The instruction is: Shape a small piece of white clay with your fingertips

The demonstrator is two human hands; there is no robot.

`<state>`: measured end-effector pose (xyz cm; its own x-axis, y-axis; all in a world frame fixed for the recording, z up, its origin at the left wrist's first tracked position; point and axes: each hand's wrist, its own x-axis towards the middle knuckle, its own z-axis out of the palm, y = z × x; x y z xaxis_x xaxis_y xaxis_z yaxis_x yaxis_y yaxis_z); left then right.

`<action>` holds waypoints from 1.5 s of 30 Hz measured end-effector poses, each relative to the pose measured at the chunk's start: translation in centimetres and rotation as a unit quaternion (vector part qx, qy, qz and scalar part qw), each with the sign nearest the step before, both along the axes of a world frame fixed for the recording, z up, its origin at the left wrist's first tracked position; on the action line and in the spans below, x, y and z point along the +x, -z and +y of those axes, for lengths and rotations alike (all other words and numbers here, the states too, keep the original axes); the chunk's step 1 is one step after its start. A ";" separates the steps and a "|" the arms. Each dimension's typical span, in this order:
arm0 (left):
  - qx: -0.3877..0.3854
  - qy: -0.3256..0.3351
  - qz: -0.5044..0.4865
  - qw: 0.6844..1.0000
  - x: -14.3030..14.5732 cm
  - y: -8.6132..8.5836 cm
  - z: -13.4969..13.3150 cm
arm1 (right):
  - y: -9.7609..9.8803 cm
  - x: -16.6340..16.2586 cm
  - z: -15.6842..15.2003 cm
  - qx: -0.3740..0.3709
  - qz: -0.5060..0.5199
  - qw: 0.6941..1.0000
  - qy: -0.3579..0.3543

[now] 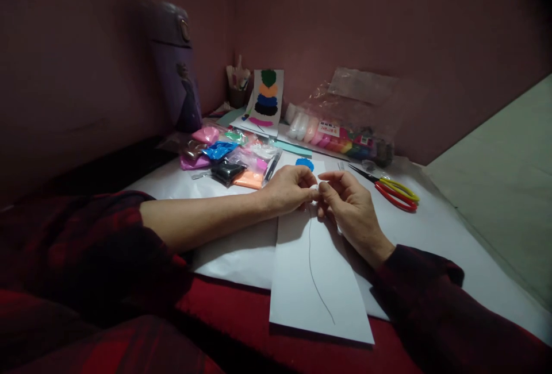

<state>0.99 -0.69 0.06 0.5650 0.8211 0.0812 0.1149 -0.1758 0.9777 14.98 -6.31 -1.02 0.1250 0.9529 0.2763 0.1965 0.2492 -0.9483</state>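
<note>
Both hands meet over a white card (321, 282) that bears a thin curved pen line and, at its far end, a patch of blue clay (305, 164). A small white lump (315, 189), which looks like soft modelling clay, is pinched between the fingertips. My left hand (291, 189) holds it from the left with thumb and forefinger closed. From the right, my right hand (347, 204) presses thumb and fingertips against the same lump. The fingers cover part of the lump and the card's upper half.
Several bagged clays (228, 158) lie at the left. Scissors (394, 190) with red and yellow handles rest at the right. Behind stand a clay-covered picture card (267, 104), a large clay pack (332, 135), a purple bottle (176, 75) and a cup of tools (237, 95).
</note>
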 end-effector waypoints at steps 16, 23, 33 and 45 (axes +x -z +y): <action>-0.049 -0.030 -0.024 0.998 -0.2 -0.7 -0.4 | -0.1 -0.3 0.0 0.005 0.021 1.000 0.009; -0.061 -0.026 -0.048 0.997 0.0 -0.7 -0.4 | -0.3 -0.3 -0.3 0.031 0.015 0.999 0.030; -0.067 -0.037 -0.057 0.995 0.1 -0.8 -0.5 | -0.2 -0.2 0.0 0.030 0.030 0.999 0.025; -0.093 -0.078 -0.100 0.988 0.1 -1.0 -0.7 | -0.7 -0.6 -0.1 0.000 0.042 0.997 0.059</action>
